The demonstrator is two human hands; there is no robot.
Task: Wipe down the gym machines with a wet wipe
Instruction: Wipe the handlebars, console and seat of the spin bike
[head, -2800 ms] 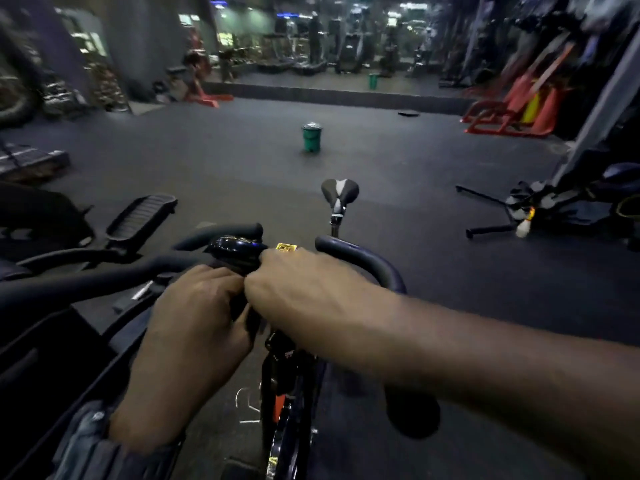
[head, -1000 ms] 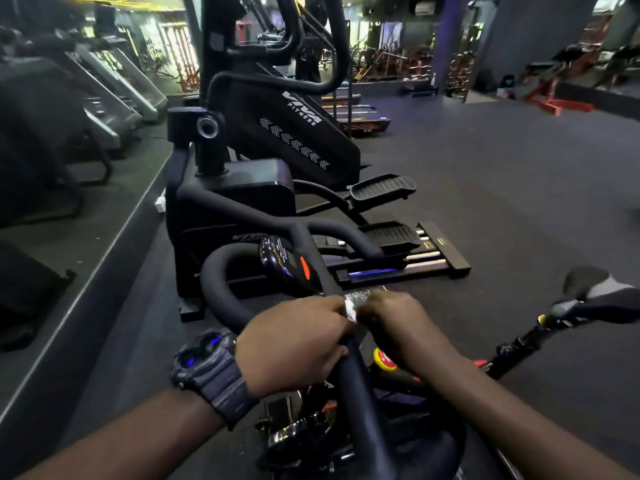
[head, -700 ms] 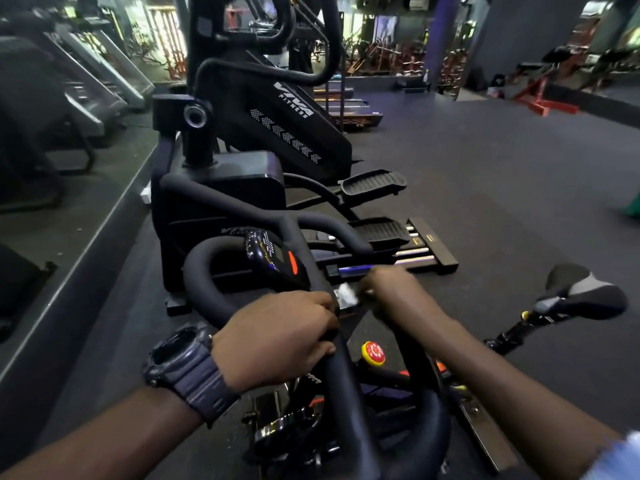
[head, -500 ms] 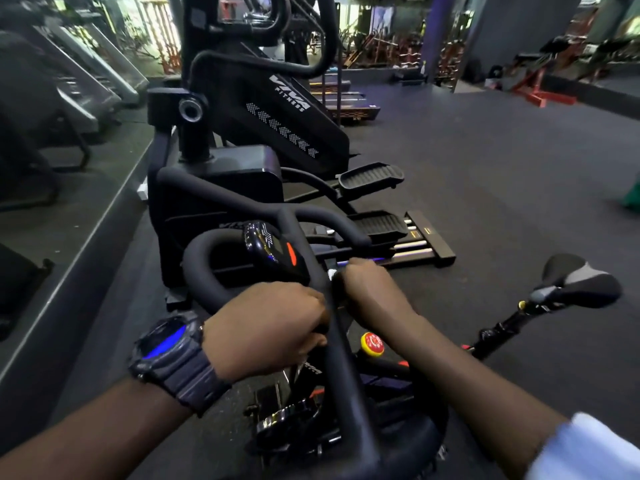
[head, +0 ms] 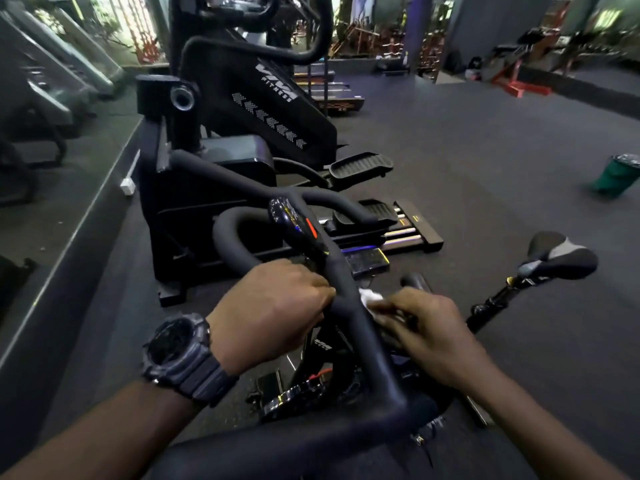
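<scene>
I stand over a black spin bike, its padded handlebar (head: 360,327) running from the lower centre up to a small console (head: 294,221). My left hand (head: 273,310), a dark watch on its wrist, is closed around the bar's centre. My right hand (head: 426,327) sits just right of the bar, fingers pinched on a white wet wipe (head: 370,296) pressed against the bar's side. Most of the wipe is hidden under the fingers. The bike's saddle (head: 557,254) is at the right.
A large black elliptical machine (head: 242,109) with foot pedals (head: 360,164) stands right behind the bike. Treadmills line a raised platform (head: 69,216) on the left. A green bin (head: 616,174) sits on the dark rubber floor at right; red benches stand far back.
Since 2.8 s ago my view swung from the open floor to the elliptical side. In the last second my right hand slid the wipe along the bar, up and then back towards me; my left hand stayed gripping.
</scene>
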